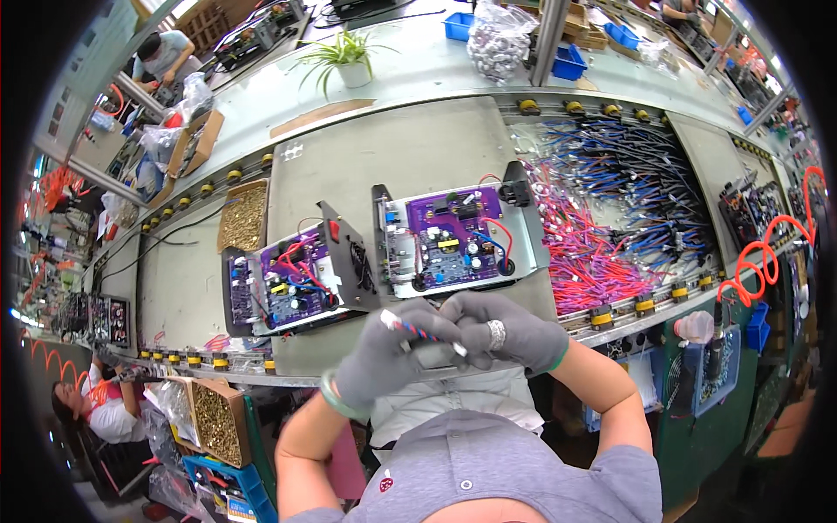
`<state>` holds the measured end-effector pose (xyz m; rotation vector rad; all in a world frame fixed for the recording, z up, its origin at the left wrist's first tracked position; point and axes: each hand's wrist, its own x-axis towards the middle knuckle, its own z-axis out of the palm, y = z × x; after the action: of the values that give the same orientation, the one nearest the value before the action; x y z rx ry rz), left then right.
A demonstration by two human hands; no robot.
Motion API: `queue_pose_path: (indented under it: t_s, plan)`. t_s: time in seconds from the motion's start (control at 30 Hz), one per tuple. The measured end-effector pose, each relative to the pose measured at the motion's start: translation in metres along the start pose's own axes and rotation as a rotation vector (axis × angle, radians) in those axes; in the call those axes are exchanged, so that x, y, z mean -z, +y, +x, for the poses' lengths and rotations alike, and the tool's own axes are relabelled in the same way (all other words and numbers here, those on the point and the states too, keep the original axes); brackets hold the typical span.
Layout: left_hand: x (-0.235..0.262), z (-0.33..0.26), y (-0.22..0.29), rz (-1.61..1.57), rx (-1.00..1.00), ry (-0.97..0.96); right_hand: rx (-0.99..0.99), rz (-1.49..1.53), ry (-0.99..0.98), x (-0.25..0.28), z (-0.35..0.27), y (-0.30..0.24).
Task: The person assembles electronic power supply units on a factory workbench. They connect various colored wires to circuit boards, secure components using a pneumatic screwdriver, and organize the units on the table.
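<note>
Both my hands wear grey gloves and meet just in front of the line's near edge. My left hand (377, 359) is closed around a short wire harness (417, 330) of red, blue and dark strands with white connectors at its ends. Fingers of my right hand (523, 336) are bent and pinch near the harness's other end; their tips are partly hidden. Beyond the hands sits a metal chassis (534, 247) with a purple circuit board (446, 240). To its left stands a second open chassis (340, 261) with a similar board and a red switch.
Loose pink-red wire harnesses (584, 253) and black-blue cables (654, 174) lie in heaps at the right. A box of brass parts (243, 218) stands at the left. Behind are a potted plant (354, 71) and a blue bin (569, 63). A coiled red air hose (760, 266) hangs right.
</note>
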<state>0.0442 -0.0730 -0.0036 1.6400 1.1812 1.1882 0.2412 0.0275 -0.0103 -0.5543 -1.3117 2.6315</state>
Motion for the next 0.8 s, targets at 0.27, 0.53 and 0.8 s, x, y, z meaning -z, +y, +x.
queue_pose_path:
  t_s: [0.27,0.53,0.8]
  plan:
    - [0.047,0.111,-0.025,1.014,0.044,-0.036,0.915,-1.491,0.774,0.050,0.021,-0.035]
    - [0.053,0.132,-0.046,1.131,0.235,-0.253,0.951,-1.602,0.698,0.060,0.026,-0.029]
    - [0.046,0.122,-0.041,1.122,0.172,-0.190,0.930,-1.569,0.708,0.060,0.025,-0.027]
